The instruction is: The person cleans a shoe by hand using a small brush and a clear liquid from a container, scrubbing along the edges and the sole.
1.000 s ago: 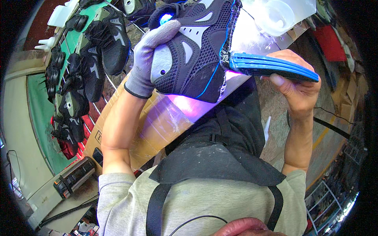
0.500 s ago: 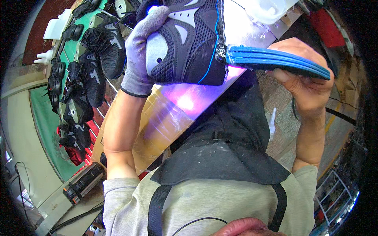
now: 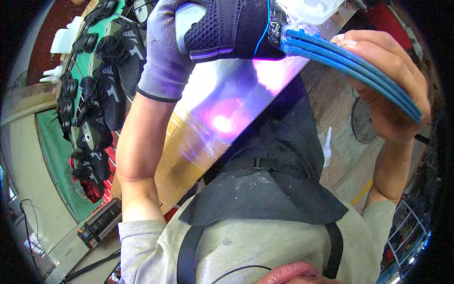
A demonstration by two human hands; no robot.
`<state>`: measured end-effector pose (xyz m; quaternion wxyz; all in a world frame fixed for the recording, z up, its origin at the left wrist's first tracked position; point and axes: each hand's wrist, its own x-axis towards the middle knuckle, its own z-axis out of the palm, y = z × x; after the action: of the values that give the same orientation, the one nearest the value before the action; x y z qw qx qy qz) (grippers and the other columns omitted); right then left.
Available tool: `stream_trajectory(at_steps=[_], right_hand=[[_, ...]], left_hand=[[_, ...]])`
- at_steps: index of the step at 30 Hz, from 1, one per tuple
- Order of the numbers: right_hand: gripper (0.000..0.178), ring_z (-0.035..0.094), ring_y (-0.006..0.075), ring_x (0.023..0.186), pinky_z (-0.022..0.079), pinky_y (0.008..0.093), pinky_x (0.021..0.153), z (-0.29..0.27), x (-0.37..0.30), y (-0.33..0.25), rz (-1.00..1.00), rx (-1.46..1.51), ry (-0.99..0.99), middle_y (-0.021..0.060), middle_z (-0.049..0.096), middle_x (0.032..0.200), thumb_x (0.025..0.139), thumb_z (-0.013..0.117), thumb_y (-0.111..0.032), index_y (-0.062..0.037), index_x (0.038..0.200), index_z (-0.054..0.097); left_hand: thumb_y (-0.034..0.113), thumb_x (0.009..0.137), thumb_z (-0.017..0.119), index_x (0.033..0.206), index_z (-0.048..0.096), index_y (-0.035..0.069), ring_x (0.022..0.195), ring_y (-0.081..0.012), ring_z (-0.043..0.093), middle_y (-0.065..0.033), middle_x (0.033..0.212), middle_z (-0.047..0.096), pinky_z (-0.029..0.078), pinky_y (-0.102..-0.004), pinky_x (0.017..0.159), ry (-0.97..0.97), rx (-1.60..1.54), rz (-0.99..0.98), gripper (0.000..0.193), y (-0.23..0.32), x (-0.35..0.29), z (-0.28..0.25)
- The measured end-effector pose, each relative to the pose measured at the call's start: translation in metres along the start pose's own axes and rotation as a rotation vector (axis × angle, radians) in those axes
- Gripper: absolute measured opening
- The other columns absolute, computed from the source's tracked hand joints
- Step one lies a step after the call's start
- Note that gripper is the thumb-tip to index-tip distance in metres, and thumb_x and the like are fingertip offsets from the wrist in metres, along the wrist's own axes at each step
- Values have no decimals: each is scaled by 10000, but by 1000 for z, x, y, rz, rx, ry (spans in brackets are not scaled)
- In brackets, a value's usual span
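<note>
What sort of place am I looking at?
Probably a shoemaking workshop: black mesh shoes with pale trim crowd the left side, the gloved left hand holds a dark mesh shoe upper, and the bare right hand holds a curved, blue ridged sole.

I can see a dark mesh shoe (image 3: pixel 236 35) held up on its side in the gloved left hand (image 3: pixel 163 49), with a pale, smooth patch at its left end and a thin blue line down its right part. Its far part is out of my sight. To the right of the shoe is a blue ridged sole (image 3: pixel 347 59), its near end against the shoe, the rest curving away and down into the bare right hand (image 3: pixel 390 54).
</note>
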<state>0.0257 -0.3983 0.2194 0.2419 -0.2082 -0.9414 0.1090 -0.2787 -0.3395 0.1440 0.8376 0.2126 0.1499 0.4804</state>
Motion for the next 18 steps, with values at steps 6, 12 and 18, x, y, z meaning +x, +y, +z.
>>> stream_trajectory(at_steps=[6, 12, 18], right_hand=[[335, 723, 346, 987, 598, 388, 859, -11, 10, 0, -115, -224, -7, 262, 695, 1096, 886, 700, -54, 74, 1191, 643], [317, 731, 337, 967, 609, 394, 832, -13, 17, -3, -198, -359, 45, 239, 715, 1058, 852, 724, -51, 67, 1142, 674], [322, 724, 329, 841, 605, 377, 715, 0, 26, 2, -316, -450, 147, 193, 712, 958, 731, 774, -61, 71, 1019, 713]], left_hand=[[266, 1041, 460, 1296, 550, -84, 1041, -339, 696, -251, 1182, 677, 558, -449, 975, -108, -108, -71, 442, 5, 14, -1], [278, 1036, 488, 1139, 624, -46, 904, -271, 718, -186, 1051, 719, 595, -396, 865, -43, -139, -73, 366, 5, 23, 0], [312, 1027, 508, 1127, 622, -34, 844, -236, 725, -148, 994, 723, 617, -373, 799, 79, 47, 82, 377, 5, 18, 0]])
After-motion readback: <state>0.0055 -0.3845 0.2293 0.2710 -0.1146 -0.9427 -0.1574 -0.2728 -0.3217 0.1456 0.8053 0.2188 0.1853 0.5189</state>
